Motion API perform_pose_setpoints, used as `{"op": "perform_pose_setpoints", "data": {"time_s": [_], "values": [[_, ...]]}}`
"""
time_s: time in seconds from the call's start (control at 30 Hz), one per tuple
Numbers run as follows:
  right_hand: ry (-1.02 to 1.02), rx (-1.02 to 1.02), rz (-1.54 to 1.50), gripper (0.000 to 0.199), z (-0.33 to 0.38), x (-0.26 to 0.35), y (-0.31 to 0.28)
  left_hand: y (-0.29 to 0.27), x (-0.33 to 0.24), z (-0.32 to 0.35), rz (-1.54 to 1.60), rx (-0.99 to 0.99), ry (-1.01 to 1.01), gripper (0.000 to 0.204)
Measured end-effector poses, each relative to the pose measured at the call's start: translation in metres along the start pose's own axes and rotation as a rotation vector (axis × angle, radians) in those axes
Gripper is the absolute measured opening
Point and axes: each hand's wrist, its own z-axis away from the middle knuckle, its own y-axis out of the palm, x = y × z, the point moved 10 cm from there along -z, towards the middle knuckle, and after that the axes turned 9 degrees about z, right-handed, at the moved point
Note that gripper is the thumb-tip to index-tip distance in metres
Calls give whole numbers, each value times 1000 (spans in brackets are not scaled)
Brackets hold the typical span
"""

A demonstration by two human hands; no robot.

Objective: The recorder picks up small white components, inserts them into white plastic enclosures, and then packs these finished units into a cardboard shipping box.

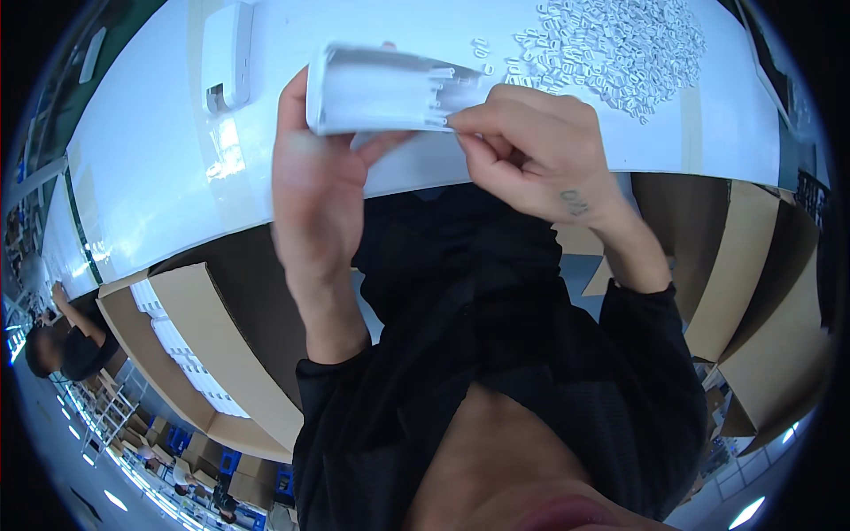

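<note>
My left hand [314,177] is closed around a white plastic housing [381,93], holding it above the white table with its hollow inside showing. Small posts and slots line the housing's right end. There my right hand [536,142] pinches with thumb and forefinger at the lower corner. Whatever lies between those fingertips, if anything, is too small to make out. Beyond the right hand lies a large heap of small white plastic pieces [611,53] on the table, with a few loose ones near the housing.
Another white housing [227,57] lies at the table's far left. An open cardboard box [221,336] with stacked white parts stands below the table's left edge. More open cardboard boxes [735,257] are at the right. A co-worker [66,345] sits far left.
</note>
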Motion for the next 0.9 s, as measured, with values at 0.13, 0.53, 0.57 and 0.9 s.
{"op": "perform_pose_setpoints", "data": {"time_s": [0.13,0.53,0.57,0.9], "values": [[-93,146,121,22,-13,-9,1,-33,-13,11,-171,-138,-90,47],[-295,617,368,9,-43,-53,17,-60,-27,32,219,-120,-42,41],[-279,579,383,9,-43,-57,14,-59,-28,32,224,-122,-36,39],[-296,563,456,22,-64,-67,5,-51,-33,13,119,-254,-15,32]]}}
